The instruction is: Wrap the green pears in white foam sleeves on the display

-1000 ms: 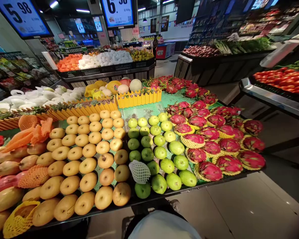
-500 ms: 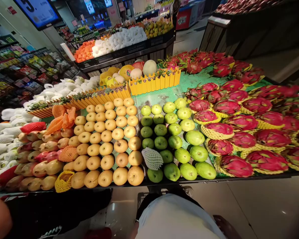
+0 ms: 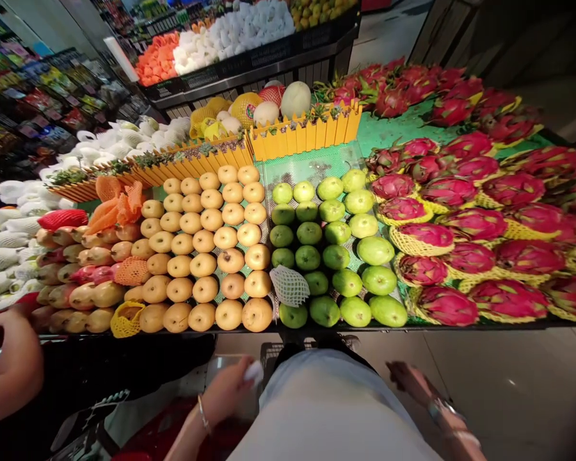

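Note:
My left hand (image 3: 230,389), with a bracelet on the wrist, is low in front of my body, below the front edge of the fruit stand (image 3: 317,328). Its fingers are curled round a small white thing (image 3: 254,371) that I cannot make out. My right hand (image 3: 407,378) is low at the right above the floor, with a watch on the wrist; it is smeared by motion and its fingers do not show clearly. Nearest on the stand are rows of yellow pears (image 3: 206,256) and green fruit (image 3: 336,256), one under a white foam net (image 3: 290,286).
Dragon fruit (image 3: 461,224) in yellow nets fill the stand's right side and mangoes (image 3: 77,282) the left. Another person's arm (image 3: 14,368) reaches in at the far left. Something red (image 3: 163,435) lies low by my legs. Tiled floor (image 3: 509,397) lies to the right.
The view has tilted downward and nearer to my body. Both my hands have come into view at the bottom. The other person's arm has reached further toward the mangoes.

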Tool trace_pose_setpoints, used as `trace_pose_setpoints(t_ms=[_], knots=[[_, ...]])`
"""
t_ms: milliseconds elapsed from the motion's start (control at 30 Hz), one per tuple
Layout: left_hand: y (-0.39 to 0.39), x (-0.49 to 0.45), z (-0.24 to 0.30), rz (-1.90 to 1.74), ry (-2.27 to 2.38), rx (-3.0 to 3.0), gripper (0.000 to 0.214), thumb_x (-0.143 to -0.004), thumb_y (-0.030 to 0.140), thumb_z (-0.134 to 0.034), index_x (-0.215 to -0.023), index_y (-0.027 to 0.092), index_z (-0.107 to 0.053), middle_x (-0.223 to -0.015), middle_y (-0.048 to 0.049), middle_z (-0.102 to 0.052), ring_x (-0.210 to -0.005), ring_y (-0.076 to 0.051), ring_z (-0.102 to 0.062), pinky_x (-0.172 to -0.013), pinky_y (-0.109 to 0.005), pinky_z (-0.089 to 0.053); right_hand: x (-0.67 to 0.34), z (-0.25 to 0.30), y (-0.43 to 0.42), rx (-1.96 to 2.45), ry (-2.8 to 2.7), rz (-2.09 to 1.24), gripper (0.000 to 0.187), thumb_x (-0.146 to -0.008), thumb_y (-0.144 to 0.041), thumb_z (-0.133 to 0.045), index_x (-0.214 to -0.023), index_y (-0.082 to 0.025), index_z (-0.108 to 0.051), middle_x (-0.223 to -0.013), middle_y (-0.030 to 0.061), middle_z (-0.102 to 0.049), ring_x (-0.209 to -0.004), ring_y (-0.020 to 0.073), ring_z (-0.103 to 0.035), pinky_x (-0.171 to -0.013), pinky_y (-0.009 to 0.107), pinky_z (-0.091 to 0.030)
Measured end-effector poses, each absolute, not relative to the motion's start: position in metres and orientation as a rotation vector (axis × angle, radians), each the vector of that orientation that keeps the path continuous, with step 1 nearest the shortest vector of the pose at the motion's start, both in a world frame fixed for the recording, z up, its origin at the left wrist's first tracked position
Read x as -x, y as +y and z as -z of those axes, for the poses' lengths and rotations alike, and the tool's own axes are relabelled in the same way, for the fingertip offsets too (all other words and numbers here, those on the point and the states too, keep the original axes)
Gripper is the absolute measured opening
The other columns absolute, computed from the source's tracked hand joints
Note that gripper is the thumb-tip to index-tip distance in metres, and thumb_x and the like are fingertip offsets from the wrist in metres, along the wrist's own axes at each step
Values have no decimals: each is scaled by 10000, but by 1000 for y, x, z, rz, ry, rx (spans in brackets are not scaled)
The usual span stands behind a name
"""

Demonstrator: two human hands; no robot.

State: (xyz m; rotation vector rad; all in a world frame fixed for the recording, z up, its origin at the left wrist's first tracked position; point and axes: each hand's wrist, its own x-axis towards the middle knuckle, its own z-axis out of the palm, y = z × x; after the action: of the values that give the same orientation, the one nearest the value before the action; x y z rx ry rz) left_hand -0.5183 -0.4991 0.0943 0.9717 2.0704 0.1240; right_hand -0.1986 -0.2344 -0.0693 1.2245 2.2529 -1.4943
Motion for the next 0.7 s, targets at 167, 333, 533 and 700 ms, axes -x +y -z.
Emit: trace_pose_setpoints(t_ms=[167,333,533,700], knots=[[-443,502,-113,-548,1891,-1160,297,-926,350,-525,-1180,227,-619,-1056,-41,-737,-918,-207,-686,-817,-298,-507,270,-17,-239,-816,2370,1691,453,-888,-569,-490,-624,-226,-624,-532,22,-600,-505,178,-584,-580,323,-512],[-411,477,-109,-759,1731,-1251,256,-910,338,-579,-1119,200,-631,-979,-27,-739,-807,-157,-659,-728,-248,-492,309,-52,-269,-503,2248,2313,439,-841,-400,-656,-1233,-206,-613,-936,49,-696,-746,156,-642,-639,252,-549],[-411,477,-73,-972,1647,-1529,226,-974,288,-500,-1155,192,-596,-1170,-108,-705,-980,-193,-691,-816,-294,-530,309,-35,-288,-647,1894,2668,458,-920,-535,-551,-1224,-218,-680,-1092,95,-702,-810,185,-686,-714,331,-613],[-413,478,-62,-1118,1787,-1522,168,-959,281,-521,-1026,181,-639,-1321,-173,-611,-812,-161,-690,-715,-295,-550,310,-39,-293,-902,1431,2847,416,-847,-538,-676,-1039,-177,-750,-998,85,-729,-901,220,-704,-866,433,-599]])
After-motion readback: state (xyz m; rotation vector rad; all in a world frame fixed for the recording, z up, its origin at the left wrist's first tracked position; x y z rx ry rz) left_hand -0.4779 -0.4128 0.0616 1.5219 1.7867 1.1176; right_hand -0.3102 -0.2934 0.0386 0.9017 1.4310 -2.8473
